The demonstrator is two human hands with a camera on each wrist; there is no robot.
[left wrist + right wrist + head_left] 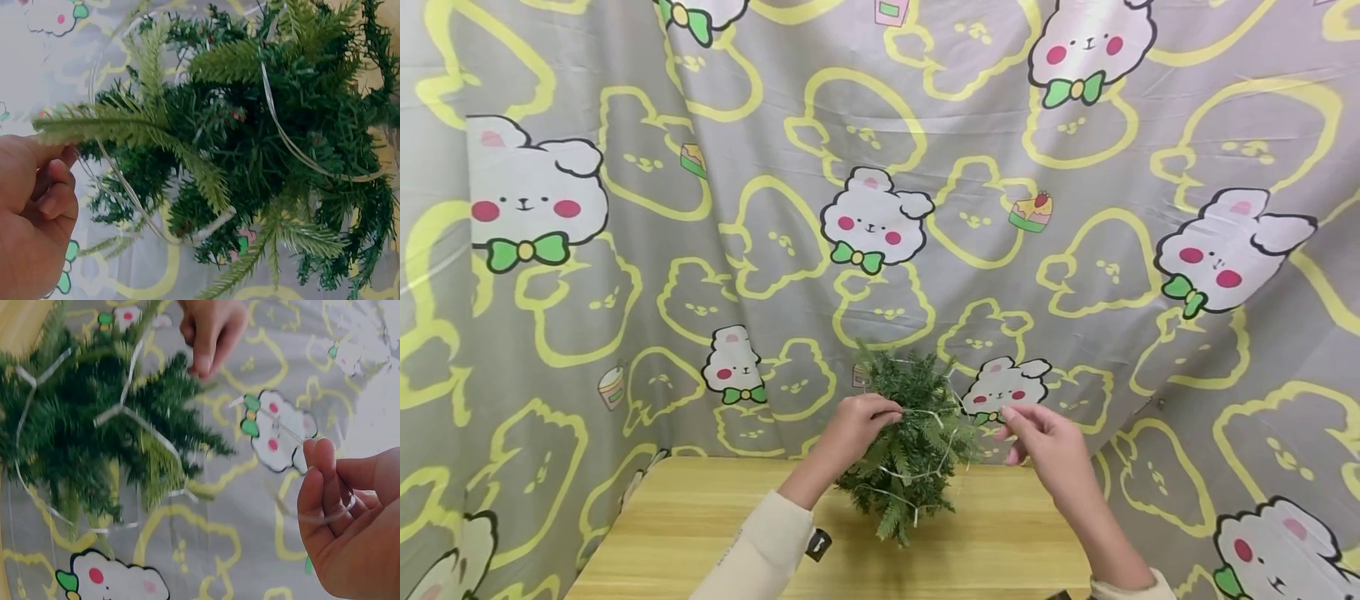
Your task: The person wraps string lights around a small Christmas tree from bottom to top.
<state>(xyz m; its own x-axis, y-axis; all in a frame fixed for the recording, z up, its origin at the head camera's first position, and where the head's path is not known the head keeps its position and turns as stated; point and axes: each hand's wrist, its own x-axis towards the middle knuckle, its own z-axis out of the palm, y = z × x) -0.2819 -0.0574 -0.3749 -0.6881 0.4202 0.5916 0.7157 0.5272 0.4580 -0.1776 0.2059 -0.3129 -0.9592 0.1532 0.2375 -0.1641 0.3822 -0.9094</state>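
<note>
A small artificial Christmas tree (917,450) stands on the table, string lights (936,473) looped around its branches. Its dark and light green needles (206,119) fill much of the left wrist view. At the tree's upper left, my left hand (857,427) pinches the thin clear wire beside a branch tip; the branch partly hides those fingertips in the left wrist view. To the right of the tree, my right hand (1048,442) holds a loose stretch of the wire (284,428) between thumb and fingers. Part of that wire curves across the right palm (369,544).
The tree stands on a light wood-grain table (722,517). Behind and on both sides hangs a grey curtain (790,275) printed with white rabbits and yellow outlines. A small black tag-like piece (818,544) is beside the left sleeve (767,546).
</note>
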